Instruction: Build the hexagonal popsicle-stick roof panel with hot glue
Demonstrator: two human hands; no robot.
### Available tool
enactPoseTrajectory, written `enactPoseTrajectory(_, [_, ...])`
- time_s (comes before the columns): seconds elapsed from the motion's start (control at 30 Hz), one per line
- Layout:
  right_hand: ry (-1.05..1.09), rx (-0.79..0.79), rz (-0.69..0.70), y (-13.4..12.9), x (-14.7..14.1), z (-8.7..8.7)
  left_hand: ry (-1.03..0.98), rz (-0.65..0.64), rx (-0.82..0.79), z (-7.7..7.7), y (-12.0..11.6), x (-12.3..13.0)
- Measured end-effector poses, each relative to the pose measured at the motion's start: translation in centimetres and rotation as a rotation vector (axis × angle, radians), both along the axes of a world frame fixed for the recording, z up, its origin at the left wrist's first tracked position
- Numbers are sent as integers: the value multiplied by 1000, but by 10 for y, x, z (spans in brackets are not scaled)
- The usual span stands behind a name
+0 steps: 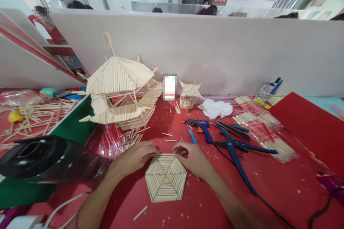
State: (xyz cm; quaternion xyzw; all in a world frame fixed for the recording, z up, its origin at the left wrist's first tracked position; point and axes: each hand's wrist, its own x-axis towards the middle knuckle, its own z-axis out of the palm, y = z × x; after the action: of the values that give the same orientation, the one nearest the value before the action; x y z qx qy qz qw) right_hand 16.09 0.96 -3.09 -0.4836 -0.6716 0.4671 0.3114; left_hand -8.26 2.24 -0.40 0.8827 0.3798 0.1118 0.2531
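A flat hexagonal panel of wooden sticks (pixel 166 189) lies on the red tabletop in front of me, its sticks set in rings with dark lines running from the centre to the corners. My left hand (pixel 139 155) is at the far left corner of the panel, fingers bent and closed against its edge. At the far right corner, my right hand (pixel 192 155) curls its fingers and thumb onto the same edge. A blue pen (pixel 192 136) lies just beyond the right hand. Parts of the fingertips are hidden.
A large stick pavilion (pixel 120 89) stands back left, a small one (pixel 190 94) further right. A glue gun (pixel 201 126), blue cutters (pixel 236 154) and bagged sticks (pixel 268 132) lie right. A dark bottle (pixel 77 161) lies left, near a white cable (pixel 64 202).
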Motion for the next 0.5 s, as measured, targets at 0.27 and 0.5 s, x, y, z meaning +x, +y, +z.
enactPoseTrajectory(0.27, [40,-50,-5,5,3,-4,-10,-24,42,-4,2,0])
enactPoseTrajectory(0.5, [34,-48,17,6,6,-5,11,-34,69,-4,3,0])
